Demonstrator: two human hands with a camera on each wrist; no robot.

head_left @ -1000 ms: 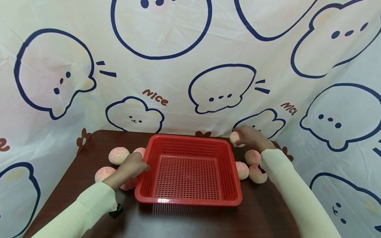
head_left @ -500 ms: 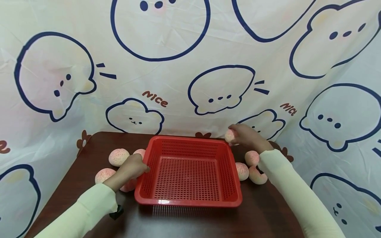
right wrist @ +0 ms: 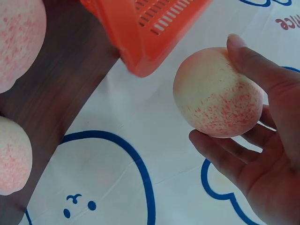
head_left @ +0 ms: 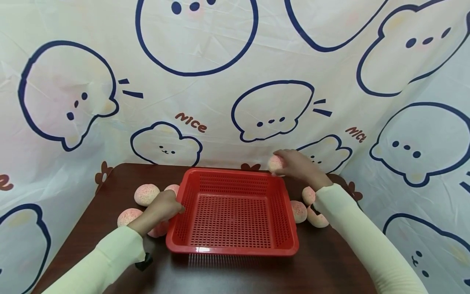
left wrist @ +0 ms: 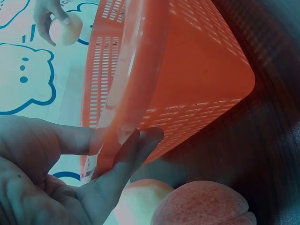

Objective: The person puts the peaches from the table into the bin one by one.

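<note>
A red plastic basket [head_left: 232, 250] with slotted walls stands on the dark table, its inside bare. On its left rim my left hand [head_left: 166, 205] keeps a pinch, thumb and fingers on either side of the edge in the left wrist view. My right hand [head_left: 298, 164] holds a pale pink-speckled peach [head_left: 276, 164] above the basket's far right corner. The right wrist view shows that peach [right wrist: 220, 93] between thumb and fingertips, apart from the basket corner [right wrist: 140, 61].
Left of the basket lie several peaches [head_left: 146, 194], some partly behind the left hand. More peaches [head_left: 298, 211] sit close to its right wall. A printed cloth [head_left: 216, 98] hangs behind the table's far edge.
My right hand has carried the peach leftward and slightly up, from beside the basket to over its far right corner. The left hand stays on the rim.
</note>
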